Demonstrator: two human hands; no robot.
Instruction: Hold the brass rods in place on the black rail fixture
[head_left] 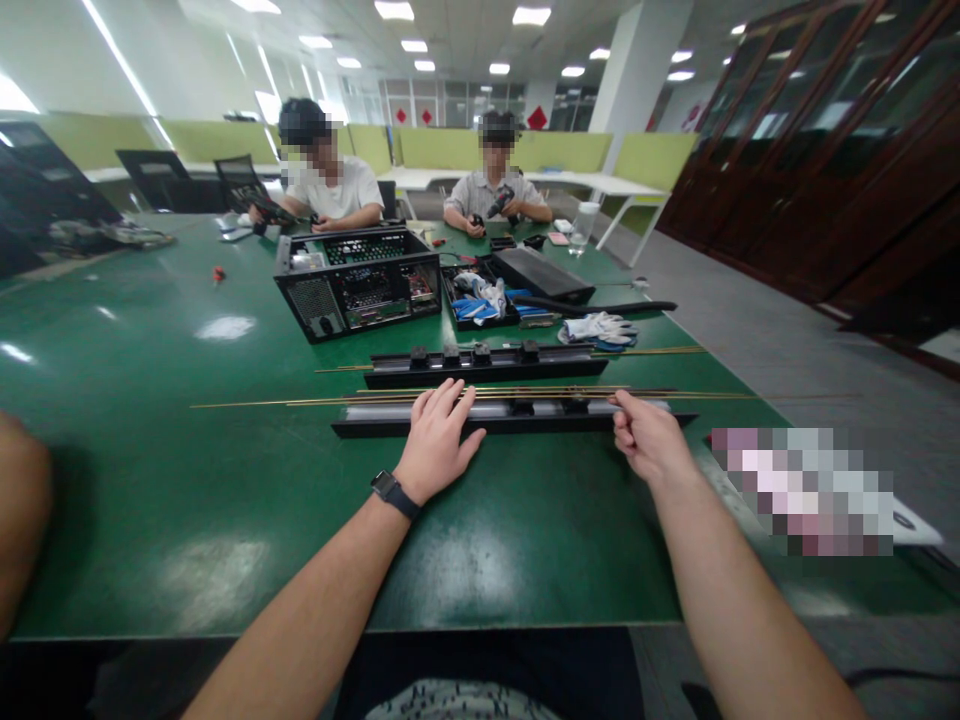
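Note:
Several long, thin brass-coloured rods [330, 402] lie across a long black rail-like bar [517, 428] on the green table. My left hand [442, 440], with a dark watch at its wrist, rests flat over the rods and the near bar, fingers stretched and slightly apart. At the bar's right part, my right hand [649, 438] is closed in a pinch on a thin brass rod. Its curled fingers hide the exact grip. Just beyond lies a second black bar [487, 372] with dark blocks along its top and thin rods at both ends.
Behind the bars stands an open computer case [360, 280]. To its right are a tray of blue-and-white gloves [480, 298], a dark flat box [541, 275] and another glove pair [598, 330]. Two people sit across the green table [187, 490], one holding a power drill [500, 202].

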